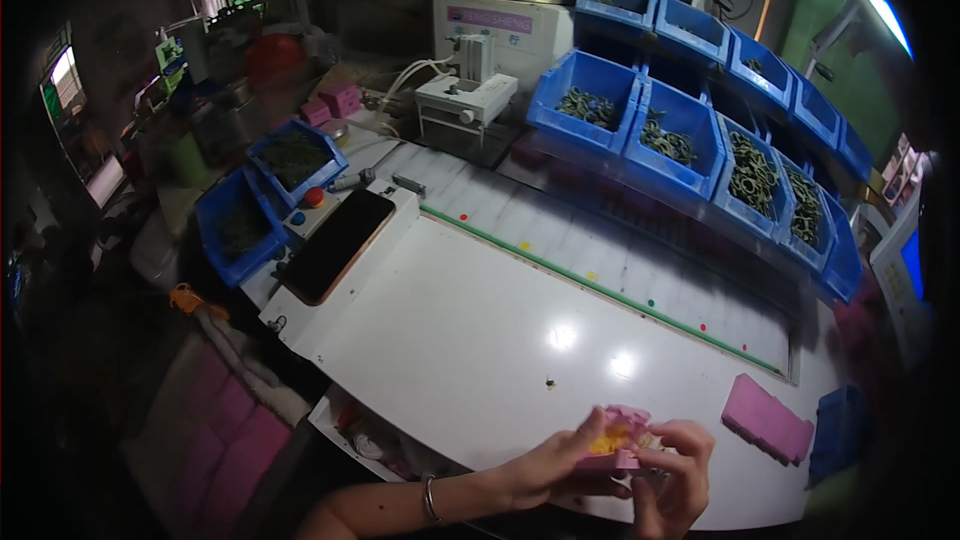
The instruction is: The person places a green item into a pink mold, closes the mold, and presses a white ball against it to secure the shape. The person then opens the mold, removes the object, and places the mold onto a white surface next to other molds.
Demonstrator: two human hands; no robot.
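Near the front edge of the white worktop, a pink mould (625,461) with a yellow inner face is held between both hands, its upper part bent back. My left hand (550,464), with a bracelet on the wrist, grips it from the left, thumb up along its side. From the right, my right hand (684,470) has curled fingers on its edge. Fingers hide part of the mould. A tiny dark piece (550,382) lies on the worktop (450,340) beyond the hands. Flat pink blocks (767,419) lie to the right.
Blue bins (678,145) with small green ring-like pieces stand in tiers at the far right. A black phone (340,245) rests on the left ledge by a red button (314,197). A drawer (365,445) is open below the worktop. A lamp (885,18) shines at upper right.
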